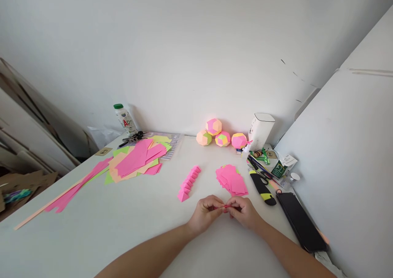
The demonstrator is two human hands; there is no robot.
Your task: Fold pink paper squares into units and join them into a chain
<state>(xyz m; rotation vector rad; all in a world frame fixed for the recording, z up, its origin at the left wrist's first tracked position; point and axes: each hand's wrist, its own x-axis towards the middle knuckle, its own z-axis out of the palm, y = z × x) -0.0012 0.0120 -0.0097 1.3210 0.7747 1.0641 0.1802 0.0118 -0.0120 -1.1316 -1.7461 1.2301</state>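
Note:
Both hands meet over the front middle of the white table. My left hand (206, 213) pinches the left side of a small pink piece of paper (226, 206). On the other side my right hand (245, 213) grips the same piece between thumb and fingers. Most of the paper is hidden by the fingers, so its folds cannot be made out. Just beyond the left hand lies a row of nested, folded pink paper pieces (188, 184). A loose pile of flat pink paper pieces (232, 179) is just past the right hand.
Several faceted paper balls (213, 127) sit by the wall beside a white container (260, 130). Coloured sheets (135, 159), long paper strips (76, 188) and a bottle (125, 120) lie to the left. A black-and-yellow cutter (263, 188) and a phone (302, 220) lie right.

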